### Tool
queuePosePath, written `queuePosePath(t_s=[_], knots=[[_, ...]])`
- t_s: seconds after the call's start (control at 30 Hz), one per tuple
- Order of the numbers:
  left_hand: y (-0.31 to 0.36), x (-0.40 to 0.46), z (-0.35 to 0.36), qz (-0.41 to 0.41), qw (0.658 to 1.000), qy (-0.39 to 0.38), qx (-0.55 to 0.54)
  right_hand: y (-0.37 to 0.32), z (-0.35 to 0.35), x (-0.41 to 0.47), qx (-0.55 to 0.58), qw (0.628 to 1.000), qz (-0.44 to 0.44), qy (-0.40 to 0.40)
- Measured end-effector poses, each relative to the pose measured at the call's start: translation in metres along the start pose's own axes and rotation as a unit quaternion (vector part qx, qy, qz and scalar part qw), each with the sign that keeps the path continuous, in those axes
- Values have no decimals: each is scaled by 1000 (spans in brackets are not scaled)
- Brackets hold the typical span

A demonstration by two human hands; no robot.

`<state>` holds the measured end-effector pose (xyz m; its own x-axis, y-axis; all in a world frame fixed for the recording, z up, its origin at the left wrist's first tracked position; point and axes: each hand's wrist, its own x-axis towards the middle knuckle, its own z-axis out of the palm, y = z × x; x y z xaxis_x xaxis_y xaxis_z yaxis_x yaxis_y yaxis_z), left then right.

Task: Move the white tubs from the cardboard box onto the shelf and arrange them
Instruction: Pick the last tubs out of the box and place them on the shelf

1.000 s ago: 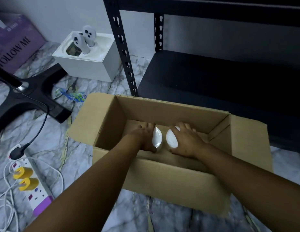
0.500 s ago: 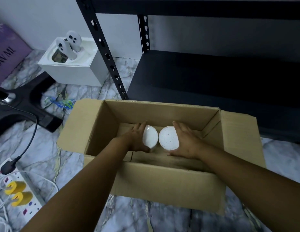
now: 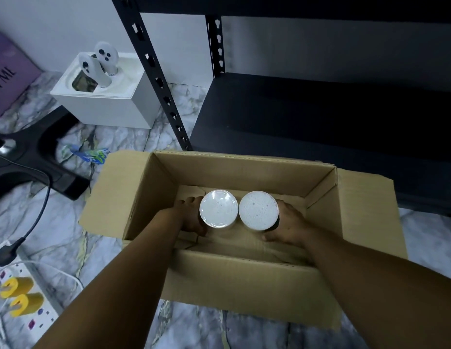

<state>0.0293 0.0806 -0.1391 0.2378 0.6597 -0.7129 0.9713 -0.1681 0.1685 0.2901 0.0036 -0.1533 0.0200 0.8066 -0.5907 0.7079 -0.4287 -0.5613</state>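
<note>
An open cardboard box [image 3: 365,210] sits on the marble floor in front of a black metal shelf [image 3: 307,117]. Inside the box, two white round tubs stand side by side with their lids facing up. My left hand [image 3: 188,216] grips the left tub [image 3: 218,208] from its left side. My right hand [image 3: 288,226] grips the right tub [image 3: 258,209] from its right side. The tubs nearly touch each other. Their sides are mostly hidden below the lids and behind my hands.
The shelf's front left post [image 3: 159,79] stands just behind the box's left corner. A white box with two controllers [image 3: 103,91] sits at the back left. A black stand base [image 3: 38,157], a cable and a power strip [image 3: 23,303] lie on the left floor.
Both hands have turned the two tubs upright and raised them inside the box, so the lids now face up. The view has shifted closer.
</note>
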Motion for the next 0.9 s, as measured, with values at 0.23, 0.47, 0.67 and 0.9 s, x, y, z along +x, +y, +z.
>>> queuePosePath(t_s=[0.23, 0.47, 0.67, 0.9], knots=[[-2, 6, -1, -6, 998, -14, -61, -2, 0, 6, 30, 999, -35, 8], [-7, 7, -2, 63, 973, 40, -220, -7, -3, 1, 149, 987, -56, 37], [4, -5, -10, 78, 951, 68, -293, -14, -3, -6, 190, 979, -49, 45], [5, -18, -15, 50, 963, 69, -255, -29, -11, -21, 189, 979, -58, 57]])
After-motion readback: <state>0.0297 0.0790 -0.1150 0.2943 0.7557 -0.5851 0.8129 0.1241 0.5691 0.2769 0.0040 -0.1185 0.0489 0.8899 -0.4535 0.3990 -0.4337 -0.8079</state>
